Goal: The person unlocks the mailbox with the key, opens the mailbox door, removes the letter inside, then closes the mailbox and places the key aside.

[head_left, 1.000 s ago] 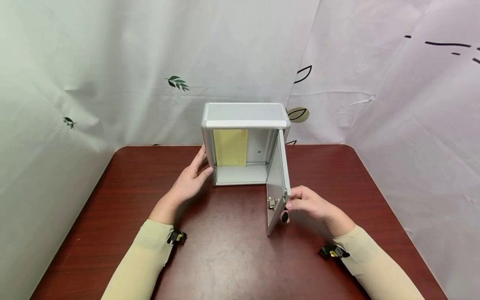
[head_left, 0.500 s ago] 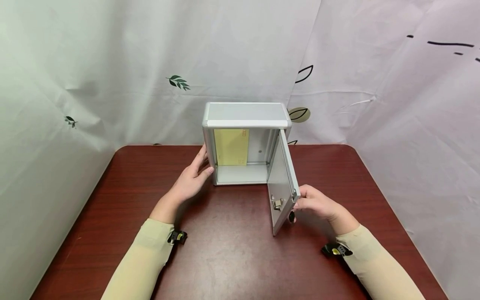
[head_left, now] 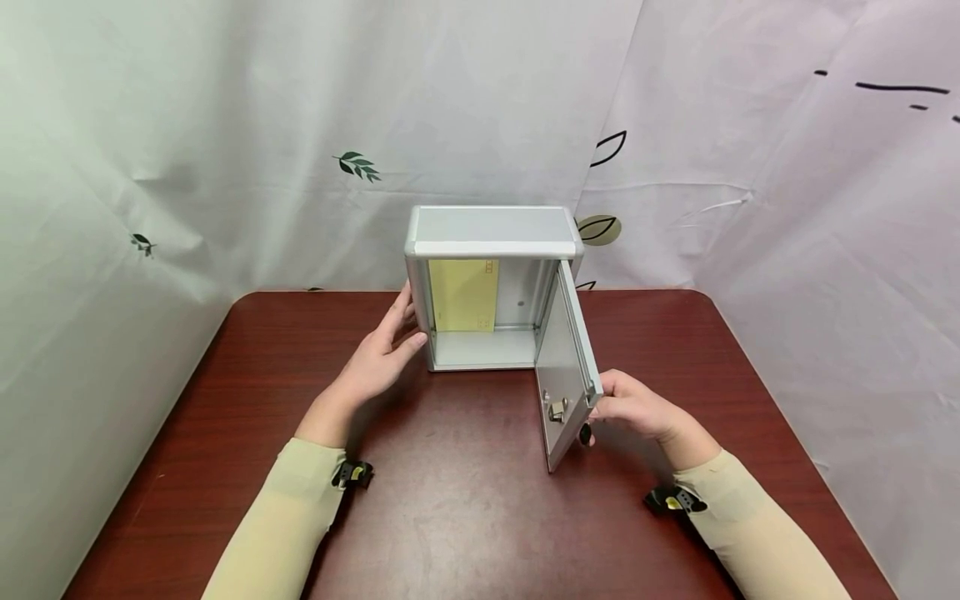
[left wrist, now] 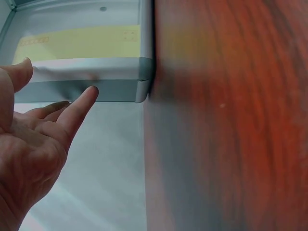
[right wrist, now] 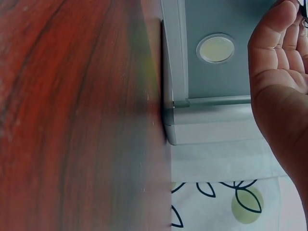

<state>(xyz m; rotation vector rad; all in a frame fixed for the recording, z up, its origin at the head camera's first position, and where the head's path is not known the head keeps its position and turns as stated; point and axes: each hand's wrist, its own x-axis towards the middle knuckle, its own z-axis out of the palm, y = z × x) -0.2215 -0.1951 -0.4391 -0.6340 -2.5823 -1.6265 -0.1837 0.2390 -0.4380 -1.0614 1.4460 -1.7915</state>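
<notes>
A silver metal letter box stands upright at the back of the table, its door swung out on the right. Inside, a yellow envelope leans against the back wall. My left hand rests against the box's left side with extended fingers; the left wrist view shows a fingertip right at the side panel. On the door's outer face, near its free edge, my right hand pinches a black-headed key, mostly hidden by the fingers. A metal lock catch shows on the door's inner face.
The reddish-brown wooden table has rounded back corners. White fabric with leaf prints hangs behind and on both sides. The door's front carries an oval window in the right wrist view.
The right hand has swung the door slightly wider to the right, mostly in the first half second. Left hand, box and envelope have stayed put.
</notes>
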